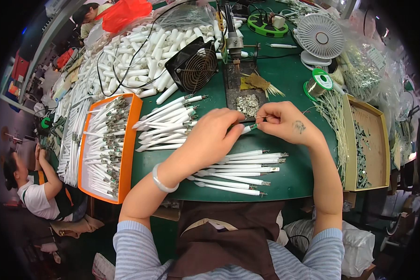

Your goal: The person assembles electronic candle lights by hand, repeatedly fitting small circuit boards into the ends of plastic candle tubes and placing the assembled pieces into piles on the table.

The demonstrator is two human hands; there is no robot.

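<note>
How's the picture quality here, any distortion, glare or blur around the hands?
Head view: strong fisheye bending, with black vignette corners; the orange tray edge curves. Light is even, with soft shadows. The left hand and right hand are sharp at centre; the white fan looks slightly washed out.

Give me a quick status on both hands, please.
Left hand gripping slim white plastic tube. Right hand pinching thin wire at its tip. Loose white tubes lie beneath.

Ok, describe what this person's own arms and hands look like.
Both forearms are bare, with blue-and-white striped sleeves pushed up near the elbows. The left hand has a pale bangle at the wrist. The right hand bears a small dark marking on its back. No gloves.
</note>
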